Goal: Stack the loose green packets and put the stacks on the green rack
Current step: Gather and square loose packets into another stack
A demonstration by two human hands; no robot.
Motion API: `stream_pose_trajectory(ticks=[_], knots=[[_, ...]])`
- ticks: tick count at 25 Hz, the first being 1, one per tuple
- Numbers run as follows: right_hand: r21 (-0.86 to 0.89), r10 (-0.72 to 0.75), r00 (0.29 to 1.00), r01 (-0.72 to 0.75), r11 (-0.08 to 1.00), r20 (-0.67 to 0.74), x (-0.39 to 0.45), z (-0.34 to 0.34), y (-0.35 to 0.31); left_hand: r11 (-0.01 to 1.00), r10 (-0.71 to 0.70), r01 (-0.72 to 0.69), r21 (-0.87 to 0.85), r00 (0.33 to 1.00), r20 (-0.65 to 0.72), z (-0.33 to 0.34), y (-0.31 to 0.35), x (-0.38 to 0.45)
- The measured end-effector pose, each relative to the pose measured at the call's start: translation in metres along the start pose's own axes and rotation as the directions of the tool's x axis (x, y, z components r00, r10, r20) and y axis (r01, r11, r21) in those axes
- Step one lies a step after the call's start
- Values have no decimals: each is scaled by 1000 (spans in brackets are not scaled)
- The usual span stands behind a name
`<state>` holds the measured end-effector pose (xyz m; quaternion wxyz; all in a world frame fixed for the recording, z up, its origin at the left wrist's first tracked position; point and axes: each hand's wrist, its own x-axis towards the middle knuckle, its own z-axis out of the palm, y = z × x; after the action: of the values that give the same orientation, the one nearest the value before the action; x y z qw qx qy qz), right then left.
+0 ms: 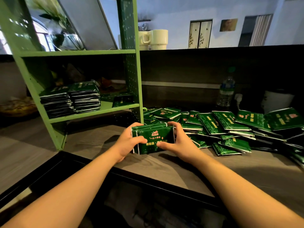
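Green foil shows between both hands: the left hand (127,142) and right hand (176,143) grip a small stack of packets (153,139) from either side, fingers curled over its far edge and thumbs on the printed face, its lower edge resting on the wooden table (213,170). Just behind stands the green rack (92,112), whose lower shelf already carries 2 tall stacks (70,99) side by side (plus 1 loose packet (122,101) lying to their right). To the right, a loose heap of packets (230,127) sprawls across the table. By my judgement the job is under halfway: this stack needs shelving and most of the heap remains.
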<state>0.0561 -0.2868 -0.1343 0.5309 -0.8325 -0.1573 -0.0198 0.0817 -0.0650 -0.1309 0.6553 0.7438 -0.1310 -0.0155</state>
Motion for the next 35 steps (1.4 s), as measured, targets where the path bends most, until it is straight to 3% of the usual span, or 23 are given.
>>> stream_pose_trajectory(ticks=[3,6,10,15,19,23,29,35], knots=[[-40,-9,1000,9,999,3,1,3,1,990,51,-61,126,996,78,6,0,-3],[-98,-59,994,50,994,-93,-2,5,-2,985,63,-77,157,994,92,4,0,-7],[-158,-93,989,74,985,-117,-7,7,-9,984,44,-47,174,999,20,3,4,-9],[-312,-194,919,83,946,-344,27,-3,-28,983,-45,55,176,997,-61,-31,15,-2],[-655,-216,930,-34,755,-298,82,-20,-25,987,-121,142,81,966,-228,-43,7,9],[-823,-35,982,-135,552,-184,133,-24,-5,986,-151,164,18,944,-293,-46,-5,17],[-838,344,937,-239,490,-66,173,-25,14,984,-167,177,6,939,-300,-52,-13,21],[-876,344,939,-156,457,12,152,-22,15,988,-152,154,-10,955,-255,-51,-13,20]])
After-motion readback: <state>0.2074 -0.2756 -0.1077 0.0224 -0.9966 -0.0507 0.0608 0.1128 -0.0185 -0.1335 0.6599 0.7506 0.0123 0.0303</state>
